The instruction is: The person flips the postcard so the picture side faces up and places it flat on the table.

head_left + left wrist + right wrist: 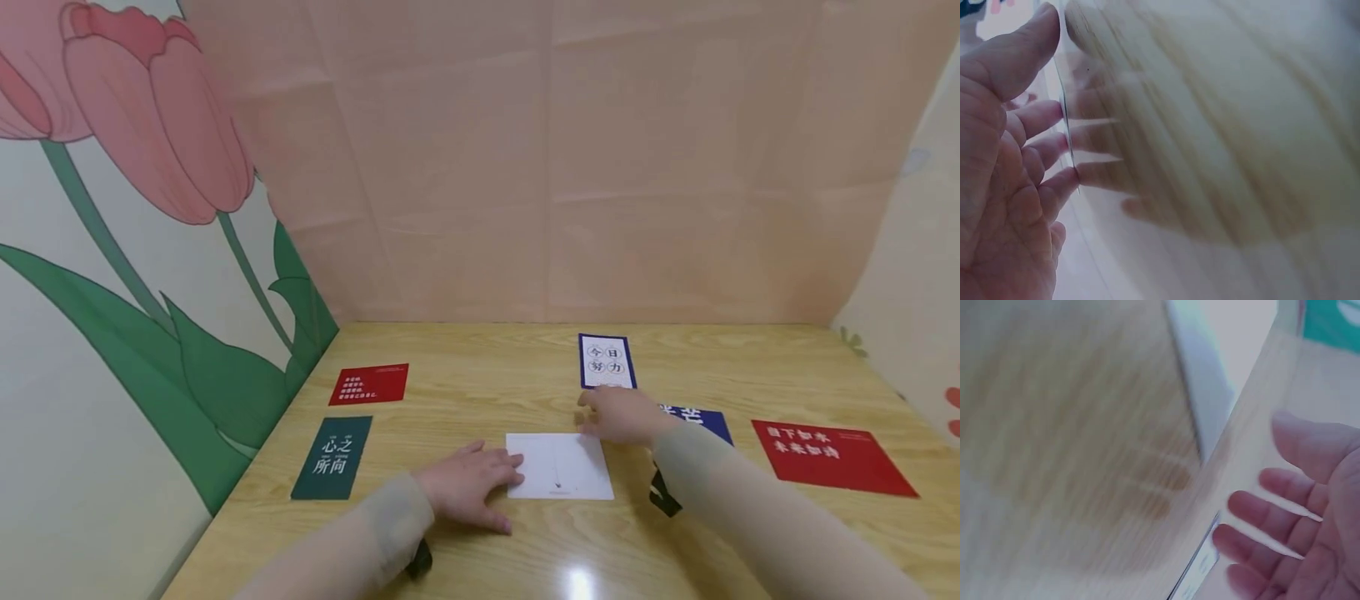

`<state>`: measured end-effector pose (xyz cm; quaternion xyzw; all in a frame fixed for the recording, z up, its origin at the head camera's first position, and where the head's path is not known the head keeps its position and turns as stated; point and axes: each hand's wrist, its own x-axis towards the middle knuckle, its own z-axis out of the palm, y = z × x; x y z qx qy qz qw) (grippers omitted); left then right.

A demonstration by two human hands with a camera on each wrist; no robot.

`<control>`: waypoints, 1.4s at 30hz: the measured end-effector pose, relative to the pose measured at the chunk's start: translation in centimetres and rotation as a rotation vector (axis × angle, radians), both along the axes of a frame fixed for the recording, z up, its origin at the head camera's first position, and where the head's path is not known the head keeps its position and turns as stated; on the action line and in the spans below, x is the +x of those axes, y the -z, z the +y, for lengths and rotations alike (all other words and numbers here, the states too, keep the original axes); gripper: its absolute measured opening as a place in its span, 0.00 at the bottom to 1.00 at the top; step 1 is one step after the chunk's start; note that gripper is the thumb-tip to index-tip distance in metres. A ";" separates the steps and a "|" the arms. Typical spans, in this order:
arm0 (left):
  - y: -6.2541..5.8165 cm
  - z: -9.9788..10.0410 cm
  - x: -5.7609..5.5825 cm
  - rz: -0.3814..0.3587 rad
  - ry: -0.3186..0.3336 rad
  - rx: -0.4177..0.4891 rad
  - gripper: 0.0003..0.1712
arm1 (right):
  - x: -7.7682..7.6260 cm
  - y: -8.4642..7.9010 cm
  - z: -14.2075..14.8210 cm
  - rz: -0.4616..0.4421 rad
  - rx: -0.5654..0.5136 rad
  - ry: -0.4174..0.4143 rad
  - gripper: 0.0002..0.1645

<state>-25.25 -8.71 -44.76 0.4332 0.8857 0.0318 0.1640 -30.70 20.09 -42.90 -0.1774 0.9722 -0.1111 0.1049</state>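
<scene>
A white card (570, 467) with a thin line and a small dark mark lies on the wooden table in front of me. My left hand (468, 483) rests beside it, fingers spread, fingertips at the card's left edge. In the left wrist view the thumb and fingers (1044, 119) touch the tabletop along that side. Near the card's top right corner hovers my right hand (622, 414), its loosely bent fingers holding nothing. Just beyond it lies a white card with a blue border (606, 360). My right wrist and sleeve partly cover a blue card (708, 421) with white characters.
A red card (369, 385) and a dark green card (332, 458) lie at the left. Another red card (832, 457) is at the far right. A pinkish cloth (547, 167) hangs behind the table, and a wall with painted tulips (135, 108) borders the left side.
</scene>
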 end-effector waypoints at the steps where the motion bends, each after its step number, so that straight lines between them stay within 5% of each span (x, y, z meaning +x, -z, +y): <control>1: 0.0 0.0 0.0 -0.004 -0.001 0.003 0.38 | 0.5 -0.1 -0.2 -0.027 -0.011 0.006 0.26; 8: -0.2 0.0 0.6 -0.020 0.018 0.021 0.39 | 3.1 0.0 -0.5 -0.117 -0.091 0.049 0.29; 20: -0.4 0.0 1.2 -0.043 -0.002 0.067 0.35 | 3.8 1.1 -0.2 -0.171 -0.205 0.191 0.24; 32: 0.3 3.1 -0.6 -0.020 -0.211 0.234 0.08 | 4.2 1.2 -0.2 -0.189 -0.245 0.258 0.19; 42: 0.8 4.9 -2.3 -0.062 -0.544 0.248 0.24 | 4.0 1.6 -0.1 -0.225 -0.268 0.277 0.18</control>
